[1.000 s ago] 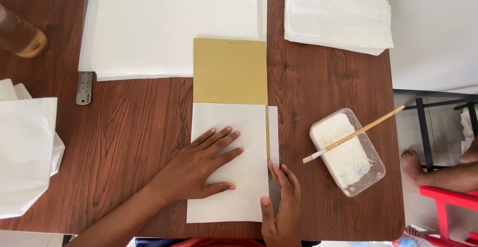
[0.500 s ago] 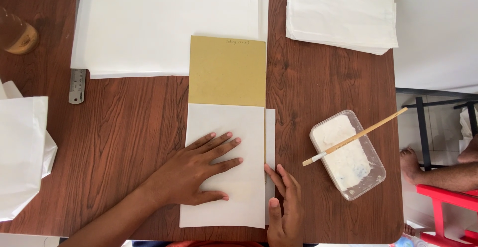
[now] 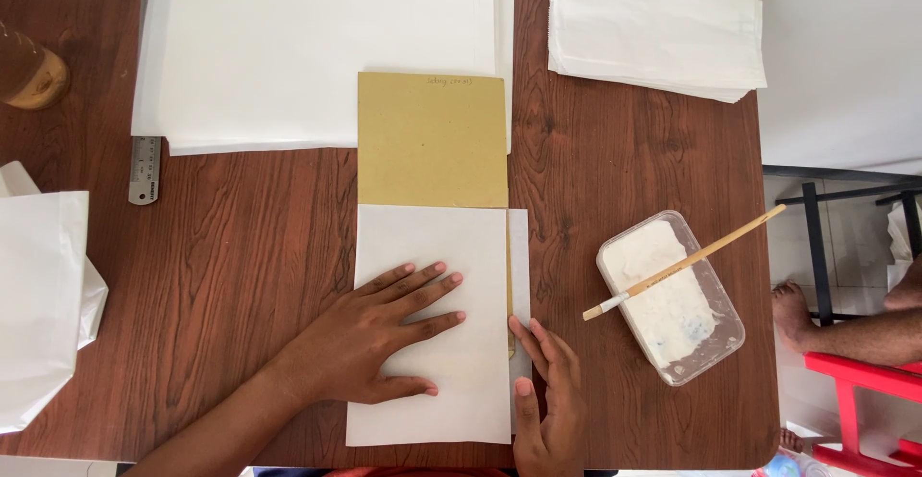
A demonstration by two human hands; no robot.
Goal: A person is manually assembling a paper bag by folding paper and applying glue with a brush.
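Dark wood-grain table [image 3: 240, 275], white floor to the right. Left hand [image 3: 384, 338] lies flat, palm down, fingers spread, pressing on the white paper sheet [image 3: 432, 246] in the middle of the table; it grips nothing. Right hand [image 3: 545, 395] is open too, fingers loosely together, resting along the sheet's right edge, where a narrow flap [image 3: 520, 256] sticks out; fingertips seem to touch that flap, though the exact contact is hard to tell. The sheet sits directly under both hands, its top edge overlapping one tan cardboard piece [image 3: 432, 136], which runs up away from the hands.

Counts: one large stack of white sheets [image 3: 317, 45] at the top, behind the cardboard. One smaller pile of white paper bags [image 3: 653, 30] top right. More white bags [image 3: 38, 294] at the left edge, number unclear. One metal ruler [image 3: 145, 170] beside the large stack. One clear plastic tub of white paste [image 3: 672, 294] right of the hands, well apart, with one wooden brush [image 3: 682, 264] lying across it. One brown bottle [image 3: 29, 73] top left. Another person's bare foot [image 3: 795, 309] beside a red chair [image 3: 855, 391] on the right.
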